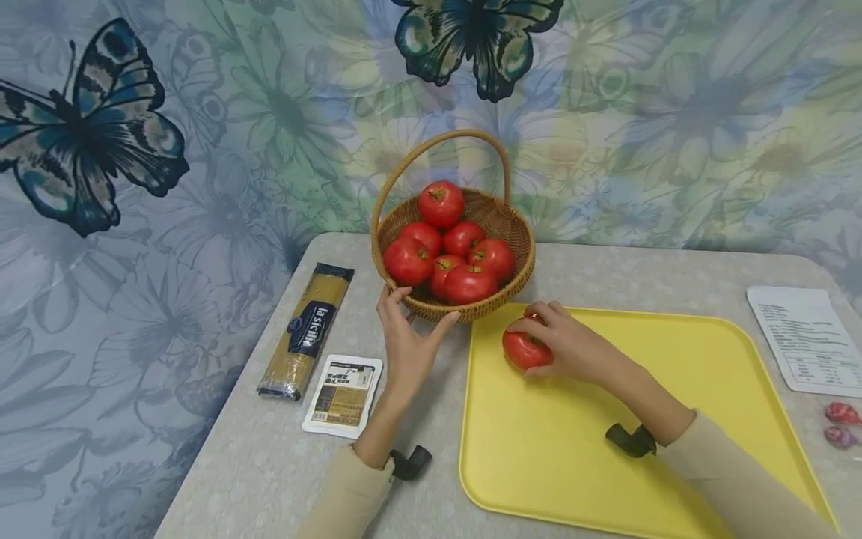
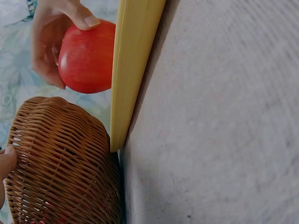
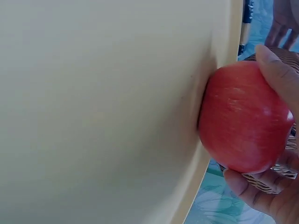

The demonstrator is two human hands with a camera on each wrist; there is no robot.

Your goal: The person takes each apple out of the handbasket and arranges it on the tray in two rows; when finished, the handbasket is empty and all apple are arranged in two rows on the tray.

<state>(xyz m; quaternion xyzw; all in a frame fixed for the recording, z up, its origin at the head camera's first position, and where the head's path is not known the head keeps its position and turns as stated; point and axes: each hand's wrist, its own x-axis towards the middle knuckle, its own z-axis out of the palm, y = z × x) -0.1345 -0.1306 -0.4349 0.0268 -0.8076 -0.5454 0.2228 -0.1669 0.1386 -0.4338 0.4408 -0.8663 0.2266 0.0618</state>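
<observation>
Left of the left hand (image 1: 407, 352) lie pasta (image 1: 306, 333), its dark label reading "la sicilia", and, closer in, a white packet (image 1: 342, 394) with unreadable print. That hand, thumb and fingers spread apart, touches the basket (image 1: 524, 251) of tomatoes (image 1: 441, 203). The right hand (image 1: 569, 346) grips one tomato (image 1: 524, 352) on the yellow tray (image 1: 572, 457). Farther right lies a sheet (image 1: 808, 337), its lines too small to read.

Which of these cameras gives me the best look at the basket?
The head view: it shows the basket from above, with its arched handle and the tomatoes inside. The left wrist view shows its woven outside, cut off below; the right wrist view shows only patches around one tomato.
</observation>
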